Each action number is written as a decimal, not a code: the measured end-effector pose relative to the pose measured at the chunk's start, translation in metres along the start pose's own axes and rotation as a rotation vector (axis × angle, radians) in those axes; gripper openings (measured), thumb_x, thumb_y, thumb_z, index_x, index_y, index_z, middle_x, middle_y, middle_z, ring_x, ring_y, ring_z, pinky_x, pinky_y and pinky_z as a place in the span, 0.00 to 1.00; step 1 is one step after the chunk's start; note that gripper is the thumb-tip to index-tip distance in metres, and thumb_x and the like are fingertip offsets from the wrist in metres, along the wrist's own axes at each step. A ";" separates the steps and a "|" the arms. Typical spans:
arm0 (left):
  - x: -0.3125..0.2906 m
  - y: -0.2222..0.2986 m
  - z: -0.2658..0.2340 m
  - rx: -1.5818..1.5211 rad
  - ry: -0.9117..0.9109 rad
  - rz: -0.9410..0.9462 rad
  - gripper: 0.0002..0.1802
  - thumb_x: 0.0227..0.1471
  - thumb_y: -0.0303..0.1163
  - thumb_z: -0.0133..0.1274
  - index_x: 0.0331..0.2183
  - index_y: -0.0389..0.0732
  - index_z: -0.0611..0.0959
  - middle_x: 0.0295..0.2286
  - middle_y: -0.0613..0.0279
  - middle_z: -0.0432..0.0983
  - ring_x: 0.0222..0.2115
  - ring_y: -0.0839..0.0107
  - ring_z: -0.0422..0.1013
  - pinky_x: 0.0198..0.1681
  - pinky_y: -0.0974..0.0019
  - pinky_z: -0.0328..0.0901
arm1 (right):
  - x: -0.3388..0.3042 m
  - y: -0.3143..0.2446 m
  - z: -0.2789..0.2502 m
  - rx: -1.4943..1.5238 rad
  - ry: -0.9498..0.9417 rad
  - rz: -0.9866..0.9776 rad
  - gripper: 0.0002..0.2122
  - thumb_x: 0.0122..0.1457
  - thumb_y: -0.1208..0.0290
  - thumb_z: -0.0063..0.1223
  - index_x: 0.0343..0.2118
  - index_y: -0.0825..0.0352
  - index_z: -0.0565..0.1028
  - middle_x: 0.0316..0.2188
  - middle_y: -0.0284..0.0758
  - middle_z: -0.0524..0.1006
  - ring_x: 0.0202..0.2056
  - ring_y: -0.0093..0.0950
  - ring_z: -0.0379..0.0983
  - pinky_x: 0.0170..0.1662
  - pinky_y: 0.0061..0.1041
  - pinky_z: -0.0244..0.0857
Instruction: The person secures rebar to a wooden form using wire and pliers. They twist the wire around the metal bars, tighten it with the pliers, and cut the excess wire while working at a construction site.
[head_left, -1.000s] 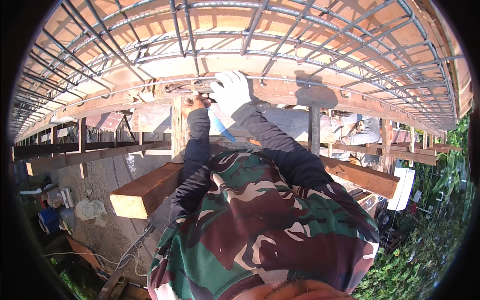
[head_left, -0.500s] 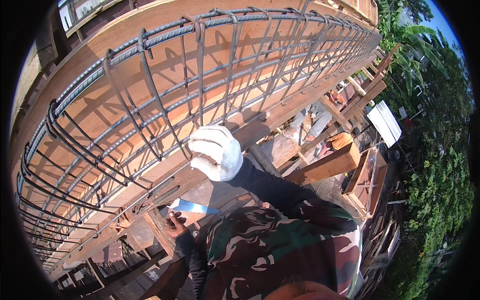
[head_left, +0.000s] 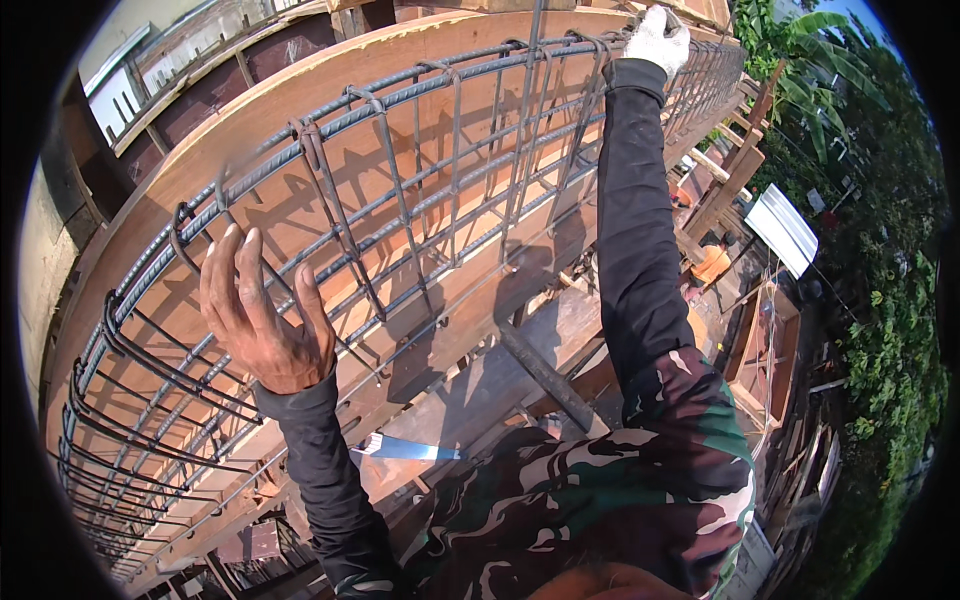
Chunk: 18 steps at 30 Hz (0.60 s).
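Observation:
A long rebar cage (head_left: pixel 390 97) of ribbed bars and bent stirrups stands inside a plywood form, running from lower left to upper right. My bare left hand (head_left: pixel 268 315) is raised in front of its left part, fingers stretched upward and thumb apart. Its fingertips are close to a stirrup; whether they touch it is unclear. My right hand (head_left: pixel 660 40), in a white knit glove, reaches far out to the cage's top bars and looks curled round them, its fingertips partly hidden. Below the cage lies a tapered blue-silver blade (head_left: pixel 410 449) with a pale end.
Tall plywood (head_left: pixel 345 50) backs the cage. Below run timber beams and a sloping post (head_left: pixel 550 375). A person in orange (head_left: pixel 710 265) is lower down at right, near a wooden trough-like form (head_left: pixel 782 350). A white corrugated sheet (head_left: pixel 783 230) and trees (head_left: pixel 875 350) lie beyond.
My gloved right hand has gone from the cage's lower edge up to its far top bars. My left hand has risen from beside the blade to the cage. The view has shifted slightly.

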<state>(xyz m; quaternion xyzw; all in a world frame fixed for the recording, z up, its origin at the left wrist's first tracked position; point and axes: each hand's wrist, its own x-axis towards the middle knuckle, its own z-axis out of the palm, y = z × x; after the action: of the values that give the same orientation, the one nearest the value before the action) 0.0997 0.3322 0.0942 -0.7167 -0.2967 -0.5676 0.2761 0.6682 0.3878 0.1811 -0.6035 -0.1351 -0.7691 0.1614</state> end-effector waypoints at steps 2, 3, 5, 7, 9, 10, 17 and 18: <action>0.026 -0.021 0.021 0.229 -0.029 0.042 0.26 0.52 0.43 0.55 0.52 0.45 0.73 0.50 0.58 0.69 0.55 0.57 0.61 0.59 0.50 0.53 | 0.037 -0.014 -0.039 0.176 -0.874 0.088 0.17 0.56 0.66 0.43 0.46 0.64 0.75 0.44 0.44 0.76 0.47 0.40 0.72 0.51 0.38 0.64; 0.037 -0.019 0.041 0.265 -0.025 0.022 0.27 0.53 0.47 0.53 0.52 0.46 0.74 0.51 0.59 0.68 0.55 0.58 0.61 0.59 0.50 0.52 | 0.020 0.028 0.029 0.354 -0.611 0.061 0.12 0.57 0.65 0.48 0.39 0.64 0.76 0.37 0.40 0.77 0.38 0.34 0.73 0.41 0.33 0.67; 0.042 -0.030 0.066 0.401 -0.064 -0.012 0.28 0.53 0.53 0.50 0.51 0.48 0.74 0.52 0.61 0.68 0.55 0.59 0.60 0.60 0.49 0.50 | 0.000 0.052 0.067 1.026 -0.781 0.551 0.10 0.58 0.63 0.51 0.31 0.64 0.77 0.29 0.36 0.78 0.28 0.28 0.75 0.32 0.28 0.70; 0.032 -0.039 0.065 0.533 -0.228 -0.085 0.30 0.54 0.58 0.45 0.50 0.48 0.75 0.53 0.61 0.66 0.55 0.62 0.59 0.59 0.50 0.50 | -0.024 0.031 0.059 1.233 -1.414 0.839 0.13 0.56 0.62 0.50 0.34 0.67 0.79 0.26 0.36 0.79 0.26 0.29 0.76 0.32 0.28 0.70; 0.032 -0.035 0.081 0.484 -0.212 -0.085 0.28 0.52 0.59 0.48 0.45 0.48 0.78 0.55 0.62 0.63 0.56 0.61 0.57 0.58 0.51 0.51 | -0.056 0.069 0.096 0.923 -1.196 0.116 0.13 0.55 0.62 0.51 0.33 0.66 0.80 0.24 0.36 0.79 0.23 0.27 0.75 0.31 0.27 0.70; 0.028 -0.041 0.074 0.508 -0.172 -0.056 0.27 0.52 0.58 0.50 0.44 0.48 0.79 0.56 0.62 0.63 0.57 0.60 0.55 0.58 0.51 0.51 | -0.071 0.031 0.072 0.844 -1.522 0.491 0.12 0.54 0.62 0.52 0.32 0.65 0.80 0.23 0.36 0.79 0.23 0.27 0.76 0.31 0.26 0.70; 0.032 -0.037 0.073 0.337 0.108 0.053 0.20 0.45 0.52 0.61 0.35 0.49 0.85 0.59 0.51 0.55 0.61 0.56 0.48 0.62 0.54 0.43 | -0.125 0.007 0.030 0.584 -1.788 0.025 0.14 0.52 0.65 0.48 0.27 0.72 0.80 0.22 0.42 0.79 0.26 0.36 0.78 0.36 0.31 0.71; 0.032 -0.035 0.078 0.326 0.082 0.038 0.20 0.44 0.52 0.61 0.35 0.48 0.85 0.59 0.52 0.56 0.61 0.56 0.48 0.62 0.54 0.43 | -0.158 0.015 0.039 0.696 -1.765 -0.009 0.14 0.53 0.65 0.48 0.29 0.72 0.79 0.25 0.44 0.79 0.29 0.37 0.78 0.38 0.32 0.70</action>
<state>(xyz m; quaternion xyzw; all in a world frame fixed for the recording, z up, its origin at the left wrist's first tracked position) 0.1297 0.4165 0.1118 -0.6443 -0.3597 -0.5353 0.4111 0.7436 0.4033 0.0367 -0.8845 -0.4324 0.0479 0.1686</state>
